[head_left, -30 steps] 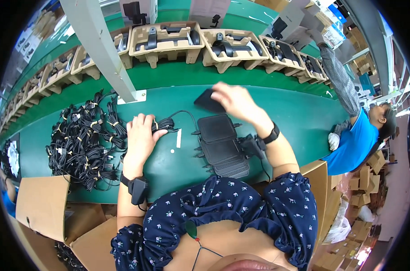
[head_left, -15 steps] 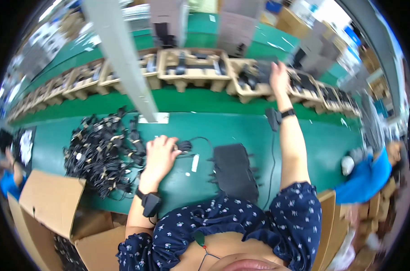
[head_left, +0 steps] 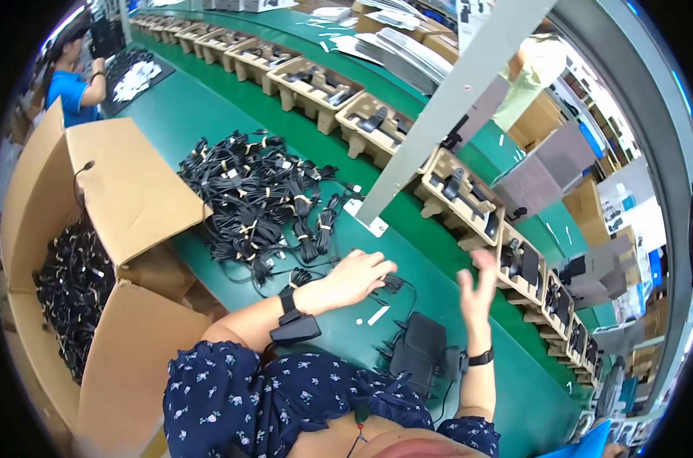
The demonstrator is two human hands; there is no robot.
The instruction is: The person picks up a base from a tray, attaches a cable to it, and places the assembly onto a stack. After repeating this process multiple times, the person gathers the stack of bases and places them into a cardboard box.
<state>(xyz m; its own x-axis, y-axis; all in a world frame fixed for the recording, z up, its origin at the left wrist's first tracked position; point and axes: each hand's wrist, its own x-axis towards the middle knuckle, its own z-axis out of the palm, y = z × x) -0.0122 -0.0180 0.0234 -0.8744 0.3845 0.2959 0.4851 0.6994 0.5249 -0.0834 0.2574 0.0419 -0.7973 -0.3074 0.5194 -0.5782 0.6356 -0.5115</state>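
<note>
1 cable bundle [head_left: 393, 284], sideways, at left hand [head_left: 356, 279]

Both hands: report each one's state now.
Left hand: by a black cable bundle; whether its grip is closed cannot be told.
Right hand: open, nothing visible in it.

Cable heap [head_left: 251, 195] on table [head_left: 526, 393], stacked devices [head_left: 423, 341] to its right, trays [head_left: 304, 97] in a row behind, carton [head_left: 136, 191] left

The person's right hand [head_left: 476, 296] is slightly blurred; their left hand [head_left: 352, 279] partly covers a cable bundle [head_left: 393, 284]; a post [head_left: 459, 93] hides part of a tray [head_left: 352, 131].
</note>
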